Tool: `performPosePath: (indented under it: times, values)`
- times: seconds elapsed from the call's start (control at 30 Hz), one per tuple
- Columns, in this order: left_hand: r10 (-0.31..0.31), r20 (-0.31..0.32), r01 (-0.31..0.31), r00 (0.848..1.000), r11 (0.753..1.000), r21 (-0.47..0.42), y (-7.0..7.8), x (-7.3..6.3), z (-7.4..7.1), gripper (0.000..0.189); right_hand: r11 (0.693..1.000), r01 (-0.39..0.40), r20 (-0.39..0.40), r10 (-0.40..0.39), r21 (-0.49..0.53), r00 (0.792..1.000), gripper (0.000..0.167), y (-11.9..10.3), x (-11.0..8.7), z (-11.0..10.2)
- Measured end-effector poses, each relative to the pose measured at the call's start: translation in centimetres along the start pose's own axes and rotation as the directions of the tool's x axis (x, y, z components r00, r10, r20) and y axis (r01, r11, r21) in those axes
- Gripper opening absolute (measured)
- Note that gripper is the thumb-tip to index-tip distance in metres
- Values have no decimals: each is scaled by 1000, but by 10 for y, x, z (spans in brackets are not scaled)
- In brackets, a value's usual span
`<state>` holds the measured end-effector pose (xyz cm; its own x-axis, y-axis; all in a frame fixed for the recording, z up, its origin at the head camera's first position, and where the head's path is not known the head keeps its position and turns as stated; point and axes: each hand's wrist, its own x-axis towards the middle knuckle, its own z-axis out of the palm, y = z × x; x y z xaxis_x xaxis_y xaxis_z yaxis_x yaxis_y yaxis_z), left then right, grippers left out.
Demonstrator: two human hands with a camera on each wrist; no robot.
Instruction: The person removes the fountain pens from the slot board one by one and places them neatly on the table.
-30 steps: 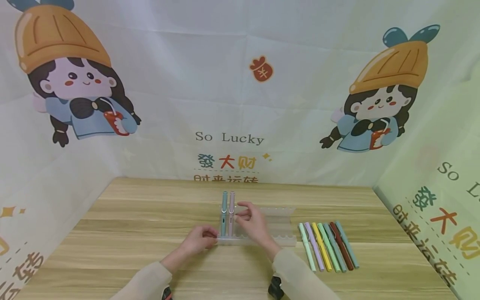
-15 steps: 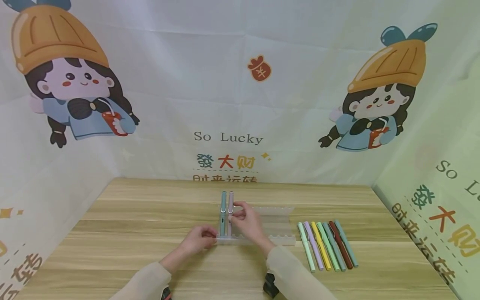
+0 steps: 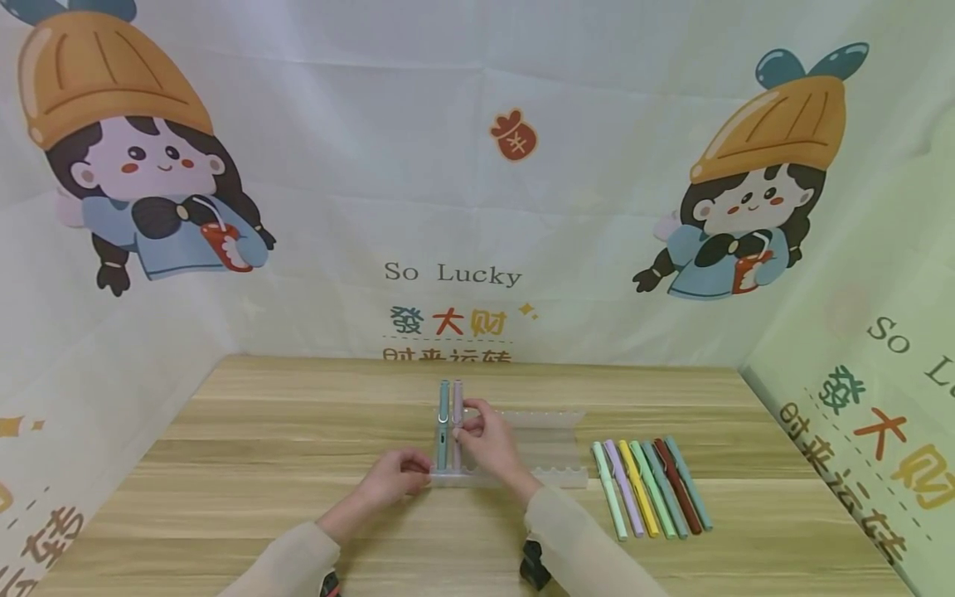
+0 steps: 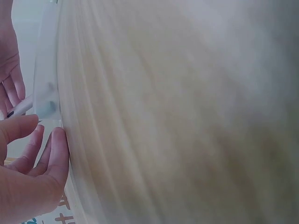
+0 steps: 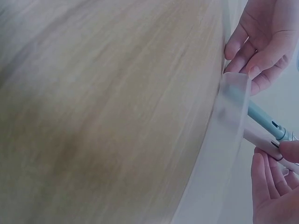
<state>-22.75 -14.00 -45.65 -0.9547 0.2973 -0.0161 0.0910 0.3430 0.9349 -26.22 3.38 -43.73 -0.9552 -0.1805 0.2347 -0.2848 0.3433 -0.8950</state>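
A clear, frosted pen rack (image 3: 564,478) with notched edges stands mid-table. Two capped pens lie across its left end: a teal pen (image 3: 443,448) and, just right of it, a pale pink pen (image 3: 458,396). My right hand (image 3: 488,441) pinches the pink pen near its middle, thumb on one side and fingers on the other, as the right wrist view shows the pen (image 5: 261,141) between them. At the rack's left front corner, my left hand (image 3: 395,475) holds the end with thumb and fingertips; the left wrist view shows these fingers (image 4: 57,149) at the rack's end (image 4: 46,93).
Right of the rack, several capped pens lie side by side, among them a yellow pen (image 3: 644,489) and a dark red pen (image 3: 679,487). The wooden table (image 3: 246,448) meets a printed cloth backdrop (image 3: 336,249) at the back and sides.
My right hand has moved slightly left, from beside the pink pen to gripping it. My left hand stays at the rack's corner. The pens on the right lie as before.
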Motion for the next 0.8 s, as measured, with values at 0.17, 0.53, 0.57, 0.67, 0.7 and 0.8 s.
performPosePath:
  times: [0.17,0.53,0.57,0.67,0.7,0.8]
  values:
    - [15,2,-15,1000,1000,-3,0,0,0,17,1000,14,-10,-14,8,1000,41,-2,0,-1]
    - [17,2,-17,1000,1000,1,2,-2,0,17,999,43,-64,-42,20,997,41,-12,0,-8]
    - [14,1,-14,1000,1000,2,2,-2,0,17,999,42,-66,-40,22,997,41,-13,0,-10]
    - [11,1,-11,1000,1000,6,3,-3,0,17,999,29,-65,-27,35,998,42,-15,0,-16]
    - [11,0,-11,1000,1000,8,3,-3,0,17,999,27,-64,-24,39,998,42,-16,-1,-18]
    - [17,-2,-17,1000,1000,13,2,-2,0,16,999,16,-53,-14,49,999,42,-16,-2,-25]
